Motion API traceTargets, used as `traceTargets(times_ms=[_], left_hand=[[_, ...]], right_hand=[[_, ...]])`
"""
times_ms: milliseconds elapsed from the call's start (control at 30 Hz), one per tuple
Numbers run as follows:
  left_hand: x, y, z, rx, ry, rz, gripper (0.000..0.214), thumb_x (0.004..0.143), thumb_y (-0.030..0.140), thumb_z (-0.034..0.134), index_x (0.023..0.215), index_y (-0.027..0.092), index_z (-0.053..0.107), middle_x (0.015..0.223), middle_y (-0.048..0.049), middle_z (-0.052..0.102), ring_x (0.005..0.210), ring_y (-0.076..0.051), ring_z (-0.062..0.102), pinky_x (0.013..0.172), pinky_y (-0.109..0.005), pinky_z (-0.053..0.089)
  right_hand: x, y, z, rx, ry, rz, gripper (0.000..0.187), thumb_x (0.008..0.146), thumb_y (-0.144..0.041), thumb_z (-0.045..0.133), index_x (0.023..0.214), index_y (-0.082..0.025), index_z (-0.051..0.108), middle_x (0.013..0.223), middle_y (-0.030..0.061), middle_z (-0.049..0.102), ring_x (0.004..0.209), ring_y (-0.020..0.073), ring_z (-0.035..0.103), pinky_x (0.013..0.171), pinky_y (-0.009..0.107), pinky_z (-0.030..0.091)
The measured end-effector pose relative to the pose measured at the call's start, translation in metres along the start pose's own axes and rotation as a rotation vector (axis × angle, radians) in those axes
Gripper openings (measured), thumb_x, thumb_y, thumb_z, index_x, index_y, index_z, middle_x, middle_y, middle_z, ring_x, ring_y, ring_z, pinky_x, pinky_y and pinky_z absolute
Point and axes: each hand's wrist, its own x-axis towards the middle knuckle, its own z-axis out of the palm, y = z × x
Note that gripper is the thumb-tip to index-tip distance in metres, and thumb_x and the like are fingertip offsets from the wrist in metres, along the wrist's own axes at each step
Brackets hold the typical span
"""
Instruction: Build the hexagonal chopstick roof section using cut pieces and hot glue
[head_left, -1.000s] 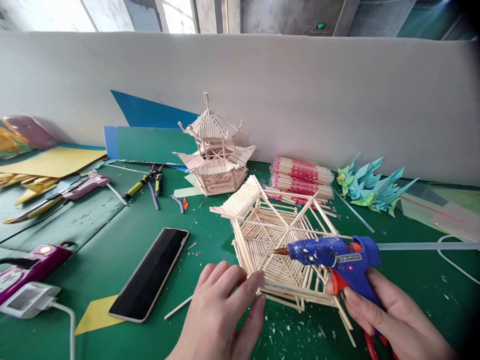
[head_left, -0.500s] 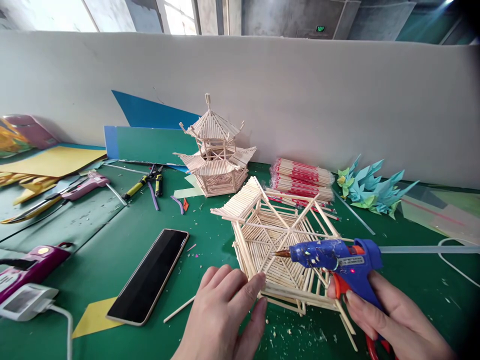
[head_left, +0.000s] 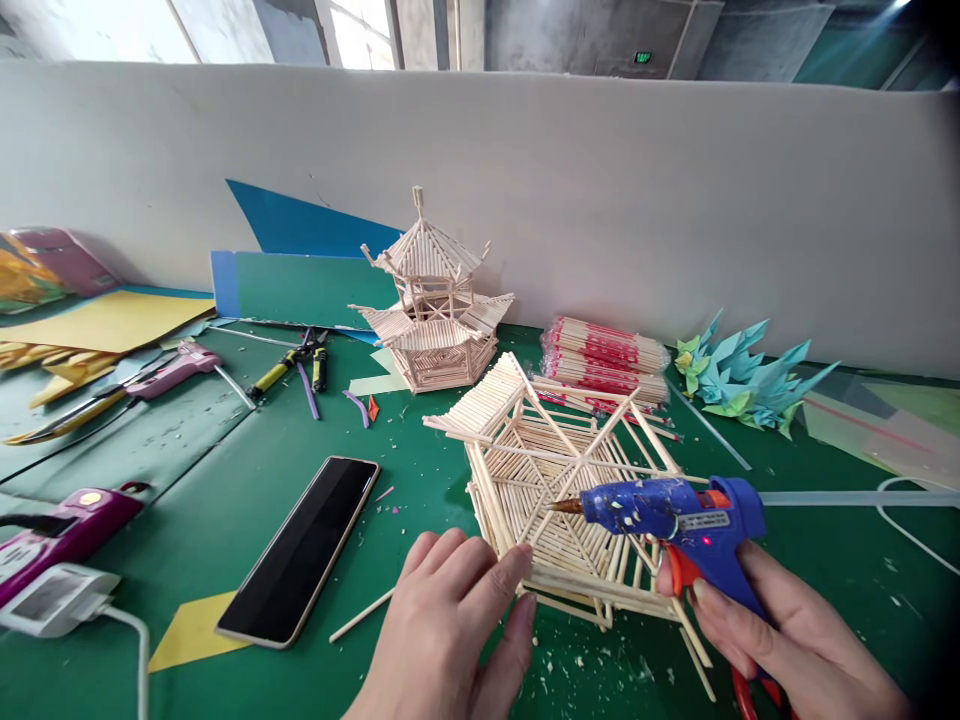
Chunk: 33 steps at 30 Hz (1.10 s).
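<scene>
A half-built pavilion of wooden sticks (head_left: 555, 470) lies on the green table, with one slatted roof panel at its far left and bare crossed sticks elsewhere. My left hand (head_left: 457, 610) pinches its near left edge between thumb and forefinger. In my right hand (head_left: 787, 630) is a blue glue gun (head_left: 675, 510), a forefinger by its orange trigger. Its nozzle points left above the pavilion's slatted floor, and a clear glue stick (head_left: 847, 498) juts from its back. A loose stick (head_left: 360, 616) lies partly under my left hand.
A taller stick pagoda (head_left: 431, 300) stands behind. Packs of sticks (head_left: 604, 355) and folded paper flowers (head_left: 750, 380) sit to its right. At left are a phone (head_left: 300, 550), a purple power strip (head_left: 67, 535), pliers (head_left: 289, 365) and a pink glue gun (head_left: 180, 372).
The view has shifted very slightly. Both hands, the glue gun and the pavilion keep the same positions relative to one another.
</scene>
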Motion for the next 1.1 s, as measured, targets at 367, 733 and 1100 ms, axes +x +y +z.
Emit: traceTargets(times_ms=[367, 733, 1100], left_hand=[[-0.006, 0.004, -0.006, 0.008, 0.026, -0.045, 0.036, 0.082, 0.03, 0.054, 0.115, 0.018, 0.053, 0.081, -0.0059, 0.063, 0.071, -0.021, 0.057, 0.066, -0.038, 0.047], [-0.027, -0.014, -0.014, -0.199, 0.358, -0.347, 0.021, 0.087, 0.016, 0.042, 0.067, 0.022, 0.043, 0.063, 0.0026, 0.047, 0.055, -0.011, 0.046, 0.047, -0.02, 0.04], [-0.039, -0.035, -0.009, -0.372, 0.316, -0.627, 0.021, 0.088, 0.04, 0.043, 0.074, 0.024, 0.045, 0.062, 0.0043, 0.044, 0.057, -0.012, 0.043, 0.049, -0.021, 0.038]], right_hand=[[0.0, 0.001, -0.002, 0.02, -0.004, 0.033, 0.03, 0.077, -0.051, 0.059, 0.088, -0.023, 0.061, 0.054, -0.0012, 0.047, 0.049, 0.0134, 0.041, 0.043, 0.023, 0.034], [0.003, 0.005, -0.009, 0.031, -0.105, 0.026, 0.029, 0.08, -0.046, 0.059, 0.098, -0.023, 0.061, 0.062, 0.0016, 0.053, 0.054, 0.0143, 0.044, 0.049, 0.024, 0.041], [-0.002, 0.005, -0.013, -0.02, -0.121, -0.003, 0.026, 0.082, -0.044, 0.056, 0.101, -0.027, 0.06, 0.07, 0.0033, 0.056, 0.056, 0.0157, 0.044, 0.051, 0.027, 0.04]])
